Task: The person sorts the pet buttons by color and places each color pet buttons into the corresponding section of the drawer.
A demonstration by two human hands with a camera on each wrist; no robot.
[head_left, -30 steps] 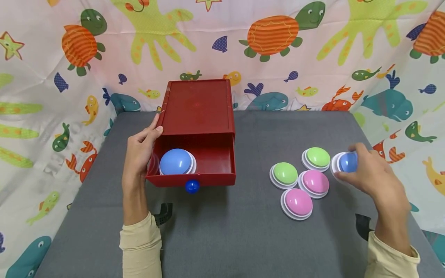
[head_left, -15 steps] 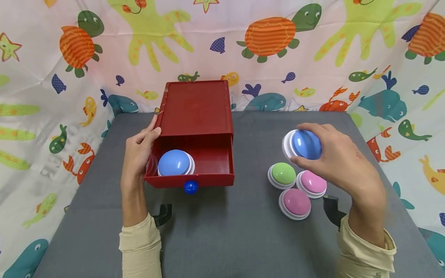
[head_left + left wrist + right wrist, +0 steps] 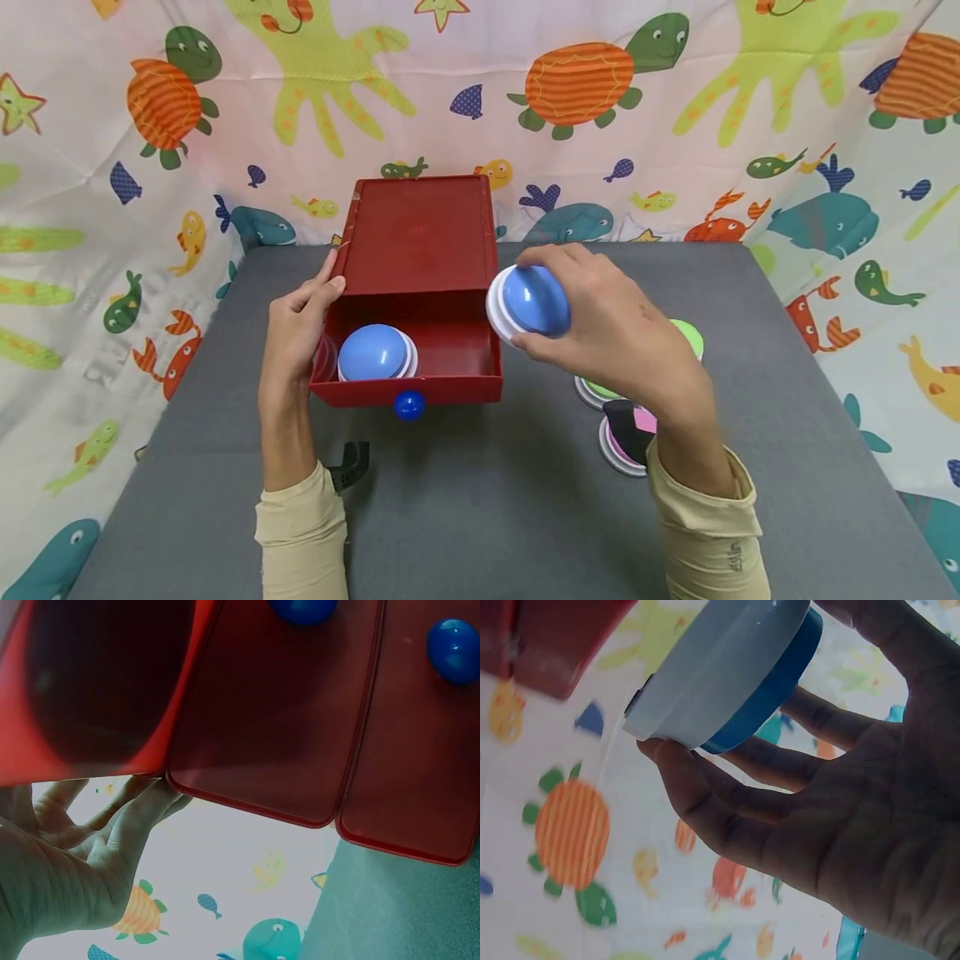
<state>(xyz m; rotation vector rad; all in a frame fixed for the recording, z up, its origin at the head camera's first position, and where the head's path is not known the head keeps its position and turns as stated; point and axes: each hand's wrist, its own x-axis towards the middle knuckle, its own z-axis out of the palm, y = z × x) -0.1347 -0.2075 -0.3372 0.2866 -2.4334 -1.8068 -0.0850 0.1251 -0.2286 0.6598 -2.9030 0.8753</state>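
My right hand (image 3: 615,329) grips a round push button (image 3: 536,302) with a blue dome and white base. It is tilted in the air, just beyond the right side of a pulled-out red drawer (image 3: 461,390). In the right wrist view, fingers wrap the edge of the button (image 3: 720,671). Another blue button (image 3: 372,352) sits in the drawer's left part. My left hand (image 3: 296,333) rests against the left side of the red drawer cabinet (image 3: 420,237), fingers fairly straight along it. In the left wrist view, lower drawer fronts (image 3: 262,712) have blue knobs (image 3: 454,651).
Green (image 3: 688,336) and pink (image 3: 647,420) buttons lie on the grey tabletop (image 3: 480,517) at right, partly hidden by my right arm and a black wrist mount (image 3: 628,431). A cloth with sea animals (image 3: 450,67) hangs behind and at both sides.
My right hand has lifted the blue button off the table at the far right and carried it left to the drawer's right side. The left hand stays on the cabinet.
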